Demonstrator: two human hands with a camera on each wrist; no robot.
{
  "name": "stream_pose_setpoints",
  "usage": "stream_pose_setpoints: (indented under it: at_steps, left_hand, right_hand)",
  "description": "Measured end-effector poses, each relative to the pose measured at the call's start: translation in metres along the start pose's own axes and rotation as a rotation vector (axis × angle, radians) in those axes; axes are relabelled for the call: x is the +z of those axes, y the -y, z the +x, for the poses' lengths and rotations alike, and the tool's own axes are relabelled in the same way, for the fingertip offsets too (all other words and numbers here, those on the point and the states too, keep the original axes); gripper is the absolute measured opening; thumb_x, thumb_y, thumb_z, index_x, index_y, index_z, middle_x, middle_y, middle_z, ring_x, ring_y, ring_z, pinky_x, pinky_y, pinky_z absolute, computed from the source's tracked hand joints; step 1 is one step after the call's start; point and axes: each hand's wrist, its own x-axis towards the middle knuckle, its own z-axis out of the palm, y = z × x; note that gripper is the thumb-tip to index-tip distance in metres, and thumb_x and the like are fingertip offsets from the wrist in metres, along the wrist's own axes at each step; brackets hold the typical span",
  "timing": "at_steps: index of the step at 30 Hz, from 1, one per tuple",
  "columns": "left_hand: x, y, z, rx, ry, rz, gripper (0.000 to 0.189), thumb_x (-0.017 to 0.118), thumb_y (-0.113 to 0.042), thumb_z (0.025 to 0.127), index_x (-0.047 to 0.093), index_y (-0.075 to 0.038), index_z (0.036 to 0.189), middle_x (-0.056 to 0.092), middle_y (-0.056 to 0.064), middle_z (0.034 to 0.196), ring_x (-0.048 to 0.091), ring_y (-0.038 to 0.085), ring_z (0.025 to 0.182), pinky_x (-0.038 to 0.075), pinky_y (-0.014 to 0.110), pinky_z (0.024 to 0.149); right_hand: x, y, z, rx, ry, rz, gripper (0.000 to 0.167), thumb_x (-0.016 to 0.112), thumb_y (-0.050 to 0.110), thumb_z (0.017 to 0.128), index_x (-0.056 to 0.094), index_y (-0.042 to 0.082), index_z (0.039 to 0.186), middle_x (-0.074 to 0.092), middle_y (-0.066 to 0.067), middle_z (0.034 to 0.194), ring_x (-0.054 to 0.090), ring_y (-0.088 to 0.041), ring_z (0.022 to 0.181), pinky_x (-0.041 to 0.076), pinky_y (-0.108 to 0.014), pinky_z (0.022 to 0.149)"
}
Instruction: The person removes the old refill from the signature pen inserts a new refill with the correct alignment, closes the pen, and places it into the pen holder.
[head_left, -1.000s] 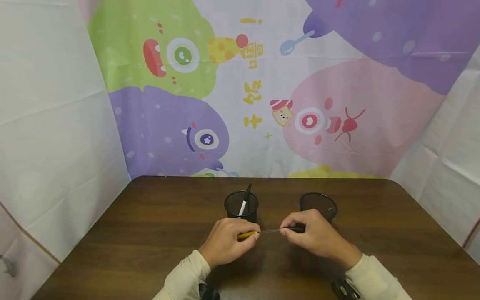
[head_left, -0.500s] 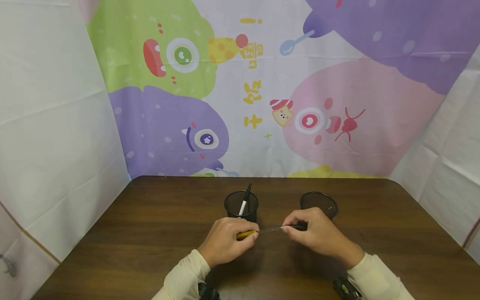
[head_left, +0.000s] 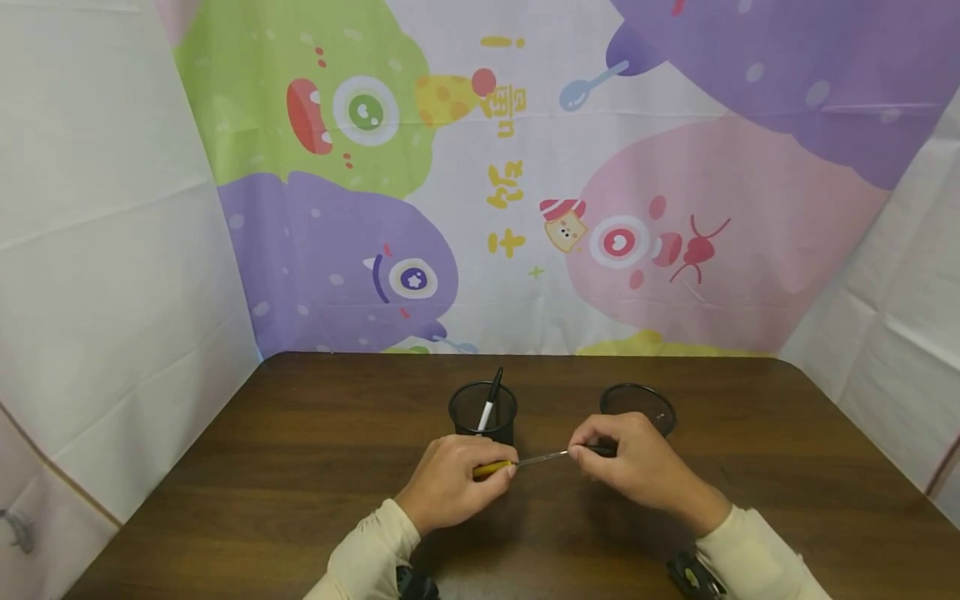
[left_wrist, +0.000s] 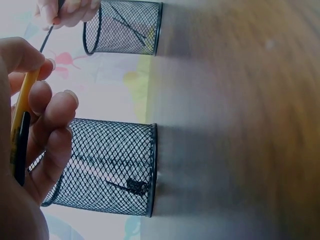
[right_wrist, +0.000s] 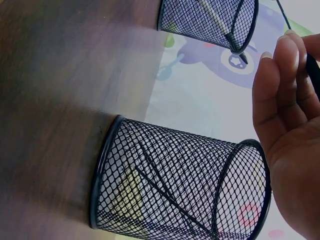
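My left hand [head_left: 453, 483] grips a slim yellow-and-black handle [left_wrist: 21, 110], thumb and forefinger near its front end. From there a thin dark rod [head_left: 542, 457] runs across to my right hand [head_left: 633, 462]. Thumb and fingertips of that hand pinch a slim black handle-like piece [head_left: 602, 450] at the rod's other end. Much of the black piece is hidden in the palm, and I cannot tell how the rod joins either part. Both hands are held above the table, in front of two mesh cups.
The left black mesh cup [left_wrist: 120, 165] holds a black-and-white pen [head_left: 490, 404], which leans out over the rim. Thin dark sticks [right_wrist: 172, 200] lie inside the right mesh cup [right_wrist: 105, 170]. Both cups stand on the brown wooden table [head_left: 300, 433], with a printed cloth [head_left: 495, 308] behind.
My right hand has shifted slightly to the right and away from me with the black piece, so more of the rod shows between the hands. The left hand stays nearly still.
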Motion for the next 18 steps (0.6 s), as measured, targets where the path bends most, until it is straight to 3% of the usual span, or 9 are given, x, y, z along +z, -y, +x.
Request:
stream_pose_setpoints:
  at_steps: [11, 18]
  left_hand:
    - [0.0012, 0.0006, -0.0001, 0.002, 0.000, -0.001, 0.008, 0.071, -0.018, 0.089, 0.076, -0.020, 0.094, 0.068, -0.017, 0.083, 0.052, -0.006, 0.066, 0.043, 0.016, 0.058]
    - [0.0012, -0.0003, 0.0006, -0.020, -0.010, 0.074, 0.007, 0.069, -0.021, 0.089, 0.075, -0.024, 0.091, 0.064, -0.021, 0.079, 0.049, -0.006, 0.064, 0.041, 0.018, 0.057]
  right_hand:
    - [0.0006, 0.0004, 0.0003, -0.020, -0.015, -0.013, 0.016, 0.075, 0.006, 0.088, 0.071, 0.022, 0.085, 0.062, 0.015, 0.071, 0.057, -0.003, 0.062, 0.049, -0.025, 0.056]
    - [0.0006, 0.0010, 0.0013, -0.025, -0.021, -0.038, 0.015, 0.076, 0.007, 0.087, 0.071, 0.021, 0.085, 0.061, 0.015, 0.072, 0.057, -0.003, 0.063, 0.049, -0.024, 0.057]
